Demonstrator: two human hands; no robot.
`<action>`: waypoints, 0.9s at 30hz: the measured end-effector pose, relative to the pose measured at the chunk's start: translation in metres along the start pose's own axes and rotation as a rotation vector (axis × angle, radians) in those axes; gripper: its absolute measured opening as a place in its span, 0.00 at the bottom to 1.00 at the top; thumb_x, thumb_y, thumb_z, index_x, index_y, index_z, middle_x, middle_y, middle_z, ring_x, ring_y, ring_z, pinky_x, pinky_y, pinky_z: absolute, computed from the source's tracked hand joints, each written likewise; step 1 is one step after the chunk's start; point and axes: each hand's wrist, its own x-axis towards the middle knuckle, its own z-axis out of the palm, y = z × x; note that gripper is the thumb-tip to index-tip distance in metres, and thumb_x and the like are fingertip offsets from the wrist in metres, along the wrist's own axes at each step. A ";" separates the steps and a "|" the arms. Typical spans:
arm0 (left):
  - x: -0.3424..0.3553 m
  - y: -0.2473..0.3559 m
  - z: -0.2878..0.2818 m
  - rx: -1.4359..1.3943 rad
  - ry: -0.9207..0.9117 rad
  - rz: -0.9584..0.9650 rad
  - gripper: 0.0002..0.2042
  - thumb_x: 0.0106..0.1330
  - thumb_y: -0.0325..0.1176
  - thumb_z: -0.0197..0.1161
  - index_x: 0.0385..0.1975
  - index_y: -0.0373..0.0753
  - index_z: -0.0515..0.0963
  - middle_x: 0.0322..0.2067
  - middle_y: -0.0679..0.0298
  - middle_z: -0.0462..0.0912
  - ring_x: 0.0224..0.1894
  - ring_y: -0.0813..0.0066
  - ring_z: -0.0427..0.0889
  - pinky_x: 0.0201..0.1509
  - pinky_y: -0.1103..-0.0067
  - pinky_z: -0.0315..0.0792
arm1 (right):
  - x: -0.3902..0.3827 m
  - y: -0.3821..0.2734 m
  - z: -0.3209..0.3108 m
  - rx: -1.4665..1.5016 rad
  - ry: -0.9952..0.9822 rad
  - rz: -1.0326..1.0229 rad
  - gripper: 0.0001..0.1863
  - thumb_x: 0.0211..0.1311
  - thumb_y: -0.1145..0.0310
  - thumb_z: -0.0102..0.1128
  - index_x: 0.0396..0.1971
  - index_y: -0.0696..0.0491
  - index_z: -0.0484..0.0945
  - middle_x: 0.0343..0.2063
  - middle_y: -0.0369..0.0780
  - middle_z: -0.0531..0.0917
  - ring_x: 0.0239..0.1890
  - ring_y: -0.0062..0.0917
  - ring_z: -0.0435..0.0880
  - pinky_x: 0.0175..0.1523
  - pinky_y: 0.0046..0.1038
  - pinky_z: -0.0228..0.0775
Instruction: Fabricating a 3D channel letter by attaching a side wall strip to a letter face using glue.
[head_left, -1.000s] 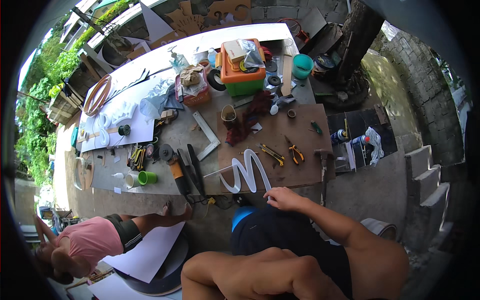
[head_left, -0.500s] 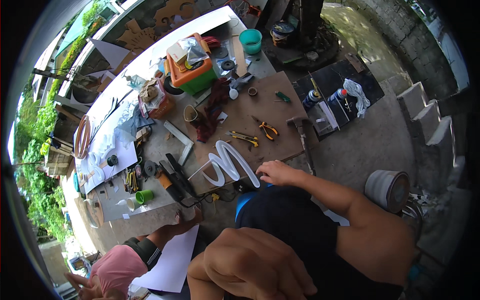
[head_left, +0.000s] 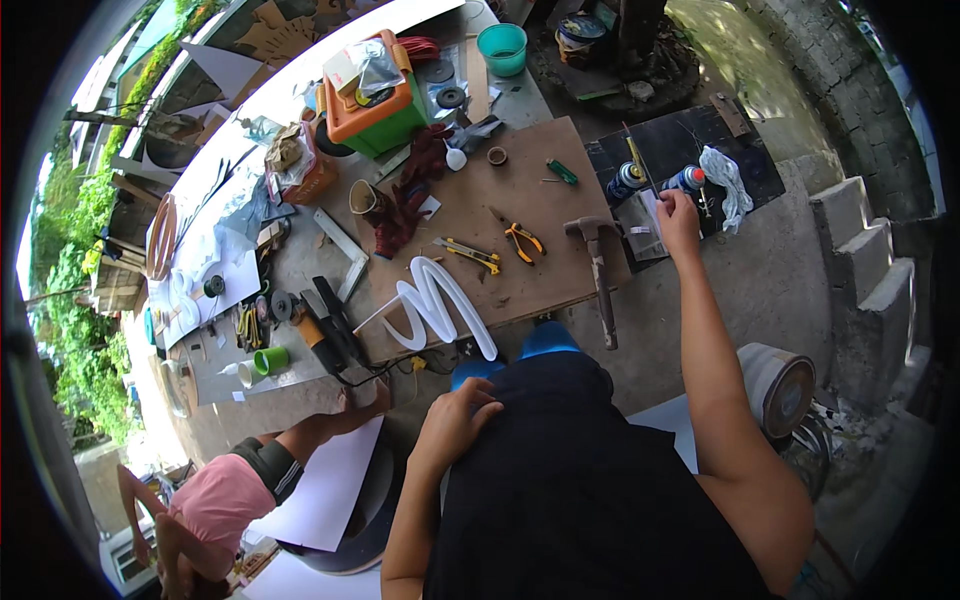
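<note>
My right hand [head_left: 679, 224] reaches over a black board at the right, its fingers pinched at a thin stick [head_left: 634, 152] and a white strip [head_left: 648, 208]; what they grip is hidden. Two spray cans, one blue [head_left: 627, 180] and one red-capped [head_left: 688, 180], are close by. My left hand [head_left: 456, 420] rests by my lap, holding nothing, its fingers loosely bent and thumb apart. In front of me a white M-like curved piece [head_left: 441, 305] lies on the brown board [head_left: 545, 190], overhanging its near edge.
A hammer [head_left: 600, 275], pliers [head_left: 521, 238], a utility knife [head_left: 468, 254] and a green screwdriver [head_left: 562, 171] lie on the board. An angle grinder [head_left: 318, 342] is at the left. A person in pink [head_left: 222, 500] is at lower left. A bucket [head_left: 775, 390] stands right.
My right hand has gone from beside the white curved piece to the black board at the right. My left hand has dropped from close to the camera to my lap.
</note>
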 end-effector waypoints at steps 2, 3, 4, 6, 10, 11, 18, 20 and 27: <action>-0.002 -0.002 -0.002 -0.038 0.009 -0.030 0.16 0.65 0.36 0.68 0.47 0.35 0.77 0.38 0.55 0.88 0.45 0.54 0.86 0.50 0.66 0.76 | 0.010 0.039 0.002 -0.115 0.008 -0.035 0.12 0.56 0.69 0.68 0.40 0.54 0.80 0.34 0.43 0.81 0.40 0.39 0.81 0.47 0.39 0.72; -0.003 -0.004 -0.002 -0.050 0.025 -0.064 0.16 0.65 0.36 0.68 0.47 0.35 0.77 0.38 0.55 0.88 0.45 0.54 0.86 0.50 0.66 0.76 | 0.014 0.058 0.002 -0.197 -0.006 -0.042 0.14 0.55 0.68 0.70 0.41 0.54 0.80 0.36 0.42 0.81 0.41 0.38 0.80 0.48 0.39 0.72; -0.005 -0.011 0.001 -0.044 0.044 -0.078 0.16 0.65 0.36 0.68 0.47 0.35 0.77 0.39 0.55 0.88 0.46 0.54 0.86 0.51 0.66 0.76 | 0.015 0.060 0.003 -0.225 -0.008 -0.058 0.15 0.54 0.67 0.71 0.42 0.54 0.80 0.36 0.42 0.81 0.43 0.38 0.80 0.50 0.38 0.72; -0.008 -0.019 0.006 -0.051 0.070 -0.104 0.16 0.65 0.37 0.68 0.47 0.35 0.77 0.39 0.54 0.88 0.46 0.54 0.86 0.51 0.66 0.76 | 0.017 0.069 0.006 -0.244 -0.044 -0.021 0.18 0.54 0.65 0.71 0.44 0.53 0.80 0.38 0.43 0.80 0.44 0.39 0.80 0.52 0.38 0.72; -0.016 -0.033 0.014 -0.048 0.145 -0.149 0.17 0.65 0.37 0.68 0.47 0.34 0.77 0.42 0.54 0.87 0.47 0.55 0.86 0.52 0.66 0.76 | 0.018 0.089 0.013 -0.268 -0.095 -0.009 0.22 0.55 0.63 0.72 0.48 0.54 0.79 0.39 0.43 0.80 0.45 0.38 0.80 0.53 0.38 0.72; -0.017 -0.038 0.016 -0.071 0.152 -0.153 0.17 0.65 0.38 0.68 0.47 0.34 0.77 0.42 0.53 0.87 0.48 0.55 0.86 0.53 0.66 0.76 | 0.019 0.090 0.014 -0.266 -0.110 -0.020 0.22 0.55 0.63 0.72 0.48 0.54 0.79 0.39 0.43 0.80 0.45 0.38 0.80 0.53 0.38 0.72; -0.010 -0.064 0.016 -0.089 0.164 -0.186 0.17 0.65 0.38 0.68 0.48 0.34 0.77 0.44 0.53 0.87 0.51 0.53 0.84 0.54 0.65 0.76 | 0.031 0.115 0.018 -0.283 -0.171 0.034 0.21 0.56 0.63 0.72 0.47 0.56 0.80 0.36 0.43 0.83 0.41 0.35 0.82 0.50 0.35 0.74; -0.007 -0.071 0.013 -0.126 0.192 -0.209 0.17 0.66 0.38 0.67 0.48 0.35 0.77 0.45 0.53 0.86 0.51 0.53 0.84 0.54 0.65 0.75 | 0.031 0.121 0.020 -0.277 -0.201 0.021 0.21 0.56 0.63 0.72 0.47 0.56 0.80 0.35 0.43 0.83 0.40 0.34 0.83 0.48 0.35 0.74; 0.002 -0.114 0.009 -0.107 0.404 -0.202 0.16 0.66 0.37 0.67 0.48 0.36 0.78 0.44 0.55 0.86 0.49 0.56 0.84 0.55 0.67 0.73 | 0.043 0.145 0.016 -0.305 -0.246 0.012 0.20 0.57 0.63 0.71 0.46 0.56 0.80 0.36 0.43 0.84 0.40 0.34 0.83 0.49 0.36 0.74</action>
